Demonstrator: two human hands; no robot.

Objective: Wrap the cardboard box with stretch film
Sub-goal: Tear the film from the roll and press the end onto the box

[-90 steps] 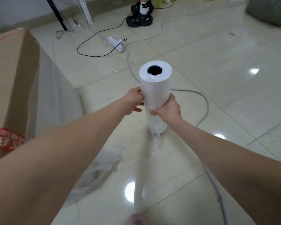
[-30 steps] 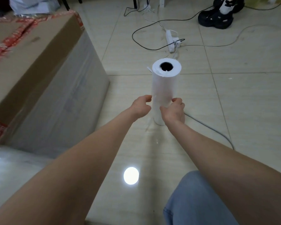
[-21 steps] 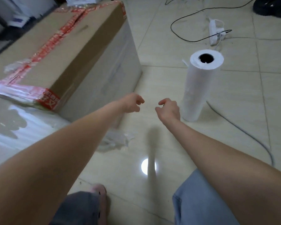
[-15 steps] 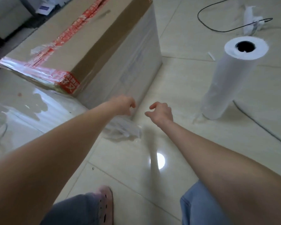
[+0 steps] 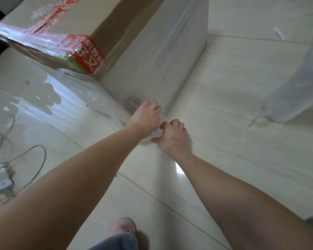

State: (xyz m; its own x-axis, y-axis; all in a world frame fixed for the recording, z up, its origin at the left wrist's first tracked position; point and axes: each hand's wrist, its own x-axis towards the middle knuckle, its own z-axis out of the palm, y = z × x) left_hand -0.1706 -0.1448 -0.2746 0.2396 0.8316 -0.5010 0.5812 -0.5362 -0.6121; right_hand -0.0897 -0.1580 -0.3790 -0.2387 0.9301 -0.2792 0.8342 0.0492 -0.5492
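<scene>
A large cardboard box (image 5: 152, 56) with red tape on top stands on the tiled floor, its sides covered in stretch film. At its near bottom corner lies a bunched loose end of stretch film (image 5: 156, 133). My left hand (image 5: 146, 117) has its fingers curled into that film right against the corner. My right hand (image 5: 172, 136) sits beside it, fingers curled on the same bunch. The white stretch film roll (image 5: 296, 87) stands upright at the right edge, partly cut off, apart from both hands.
A sheet of film (image 5: 65, 105) lies spread on the floor left of the box. A power strip with grey cables (image 5: 2, 177) sits at the far left. My foot (image 5: 122, 230) and jeans show at the bottom.
Both hands let go of the roll, which stayed standing on the floor. They moved left and down to the box's bottom corner and took hold of the loose film there.
</scene>
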